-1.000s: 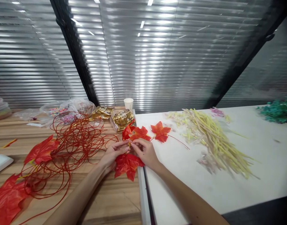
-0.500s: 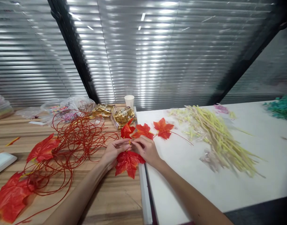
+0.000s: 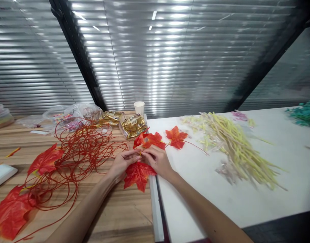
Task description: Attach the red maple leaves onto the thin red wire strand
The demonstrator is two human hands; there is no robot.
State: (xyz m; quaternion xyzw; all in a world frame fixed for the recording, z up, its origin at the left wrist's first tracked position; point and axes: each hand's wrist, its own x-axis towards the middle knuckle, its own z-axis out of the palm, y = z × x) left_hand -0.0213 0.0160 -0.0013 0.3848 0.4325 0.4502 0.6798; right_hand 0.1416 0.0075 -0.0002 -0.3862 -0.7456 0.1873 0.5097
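My left hand and my right hand meet fingertip to fingertip, each pinching around the short yellow stem of a red artificial maple leaf. That leaf hangs below my fingers, its tips pointing toward me. Just beyond my hands are smaller orange-red leaves, and one more orange leaf lies to the right on the white table. A thin red cord runs out from it. How cord and stem meet between my fingertips is too small to make out.
Left of my hands lies a tangle of red cord, with large red leaves beside it. Gold packets and a paper cup stand behind. Yellow stems spread over the white table. A seam divides the two tabletops.
The small leaf just beyond my hands has turned and shifted slightly right. My hands keep their pinch in nearly the same place.
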